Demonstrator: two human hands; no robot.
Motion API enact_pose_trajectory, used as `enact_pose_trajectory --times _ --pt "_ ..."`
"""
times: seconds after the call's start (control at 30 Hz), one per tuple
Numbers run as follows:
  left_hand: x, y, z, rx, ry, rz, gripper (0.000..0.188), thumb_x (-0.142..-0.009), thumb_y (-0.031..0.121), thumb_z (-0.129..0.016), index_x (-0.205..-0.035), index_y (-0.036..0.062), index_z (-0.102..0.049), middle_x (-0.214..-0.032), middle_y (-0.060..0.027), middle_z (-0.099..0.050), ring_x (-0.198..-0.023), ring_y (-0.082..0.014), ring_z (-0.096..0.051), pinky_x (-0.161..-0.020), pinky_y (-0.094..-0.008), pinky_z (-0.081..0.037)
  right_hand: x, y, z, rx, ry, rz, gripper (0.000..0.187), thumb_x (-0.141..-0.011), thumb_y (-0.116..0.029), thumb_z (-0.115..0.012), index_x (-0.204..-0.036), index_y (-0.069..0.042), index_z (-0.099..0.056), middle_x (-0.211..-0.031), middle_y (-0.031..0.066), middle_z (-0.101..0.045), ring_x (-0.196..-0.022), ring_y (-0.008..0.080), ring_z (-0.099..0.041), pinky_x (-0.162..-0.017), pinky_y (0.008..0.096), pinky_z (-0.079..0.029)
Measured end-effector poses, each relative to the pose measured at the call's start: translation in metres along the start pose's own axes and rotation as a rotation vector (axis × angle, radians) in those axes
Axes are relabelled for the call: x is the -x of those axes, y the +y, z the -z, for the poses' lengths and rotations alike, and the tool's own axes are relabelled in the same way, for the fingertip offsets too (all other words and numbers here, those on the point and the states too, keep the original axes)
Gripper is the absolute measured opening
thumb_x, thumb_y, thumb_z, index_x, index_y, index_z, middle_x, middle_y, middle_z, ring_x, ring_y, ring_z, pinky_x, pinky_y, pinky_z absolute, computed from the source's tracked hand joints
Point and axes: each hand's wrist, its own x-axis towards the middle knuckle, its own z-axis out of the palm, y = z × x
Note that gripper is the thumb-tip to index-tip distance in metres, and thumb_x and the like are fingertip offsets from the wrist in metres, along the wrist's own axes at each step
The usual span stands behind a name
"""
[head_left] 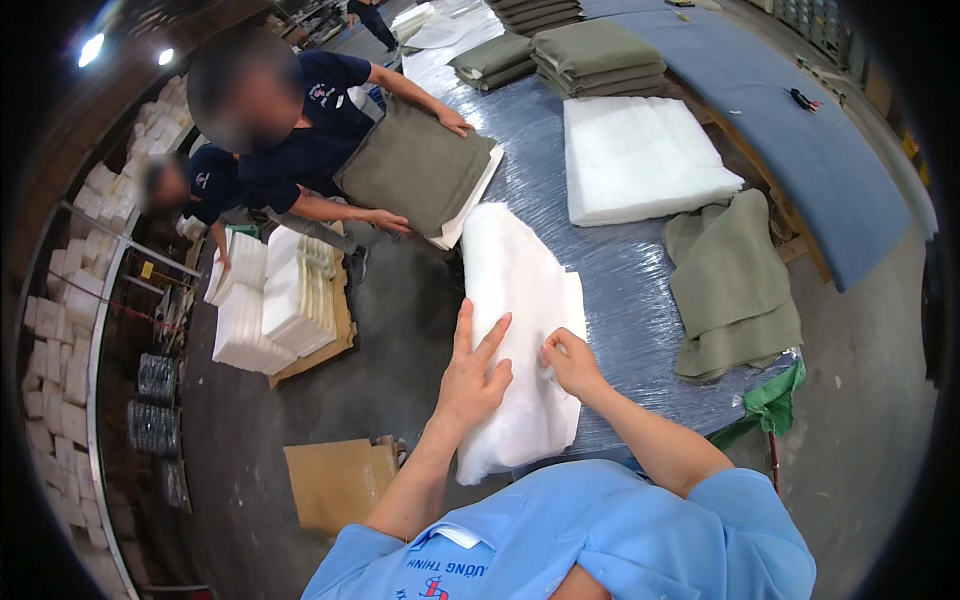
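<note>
A piece of fluffy white batting lies in front of me along the near left edge of the table, partly hanging over it. A flatter, cream-white slab edge shows from under its right side. My left hand rests on the batting with its fingers spread. Over the batting's right part, my right hand is closed, thumb and fingers pinched at its surface. Across from me, a co-worker holds an olive-green fabric cover with a white slab inside it, both hands at its sides.
The table is wrapped in shiny film. On it are a white batting stack, folded olive covers and loose olive fabric. White foam blocks stand on the floor at left, near a cardboard box. Another person stands behind the co-worker.
</note>
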Motion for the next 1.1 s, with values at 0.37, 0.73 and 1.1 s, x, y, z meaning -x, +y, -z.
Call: enact_pose_trajectory --times 0.37,0.73,1.1 --pt "-0.002 0.005 0.0 0.058 -0.025 0.016 0.066 -0.092 0.014 -0.066 -0.157 0.0224 -0.054 -0.175 -0.0254 -0.01 -0.157 -0.0427 -0.028 -0.116 -0.0418 -0.042 0.023 -0.014 -0.017 -0.04 -0.175 0.271 0.024 -0.105 -0.028 -0.065 -0.099 -0.004 -0.063 -0.08 0.0046 -0.066 -0.076 0.0118 -0.058 -0.072 0.031 -0.05" --pt "-0.002 -0.017 0.003 -0.061 0.027 -0.181 0.065 -0.094 0.015 -0.07 -0.157 0.0137 -0.052 -0.174 -0.0226 -0.016 -0.146 -0.0342 -0.047 -0.113 -0.0385 -0.045 -0.007 0.025 0.024 -0.044 0.011 -0.075 0.013 -0.1 -0.016 -0.067 -0.093 -0.007 -0.061 -0.085 0.0038 -0.069 -0.08 0.0102 -0.064 -0.07 0.0292 -0.053" --pt "-0.124 -0.07 0.001 0.194 0.126 0.046 0.057 -0.103 0.018 -0.065 -0.158 0.0132 -0.05 -0.155 -0.0152 -0.045 -0.136 -0.0207 -0.049 -0.114 -0.0326 -0.042 -0.108 -0.079 0.002 -0.115 0.077 0.23 0.034 -0.105 -0.038 -0.062 -0.113 -0.005 -0.066 -0.085 0.0058 -0.069 -0.076 0.0162 -0.065 -0.066 0.0354 -0.051"
